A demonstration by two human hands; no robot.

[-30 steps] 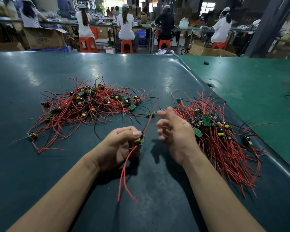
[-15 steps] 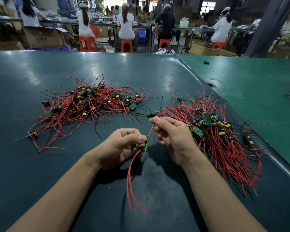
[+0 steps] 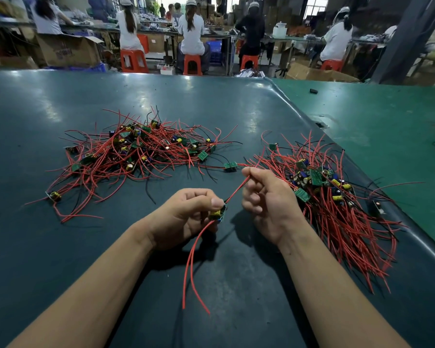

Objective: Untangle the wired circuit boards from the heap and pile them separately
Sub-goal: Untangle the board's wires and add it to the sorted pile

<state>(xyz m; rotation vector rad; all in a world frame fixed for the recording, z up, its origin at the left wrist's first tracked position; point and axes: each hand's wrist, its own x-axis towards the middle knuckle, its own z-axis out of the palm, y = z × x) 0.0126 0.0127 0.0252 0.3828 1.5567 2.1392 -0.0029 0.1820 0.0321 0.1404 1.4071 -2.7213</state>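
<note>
The left hand (image 3: 186, 217) grips one small circuit board (image 3: 218, 214) between thumb and curled fingers, low over the middle of the bench (image 3: 35, 116) toward its near edge. The right hand (image 3: 266, 197) pinches a red wire (image 3: 236, 190) that runs up from that board, its other fingers curled. Two more red leads (image 3: 194, 267) hang loose from the board toward the near edge.

The board looks light and rigid, with small yellow and blue parts standing proud that could likely snap or bend if squeezed; holding it by its edges seems safest. The wires are thin, limp and springy, and probably slide through fingers, so pulling gently along their length rather than yanking should spare the solder joints.

The tangled heap (image 3: 141, 151) lies toward the far left; a combed pile (image 3: 342, 217) lies along the right edge.
</note>
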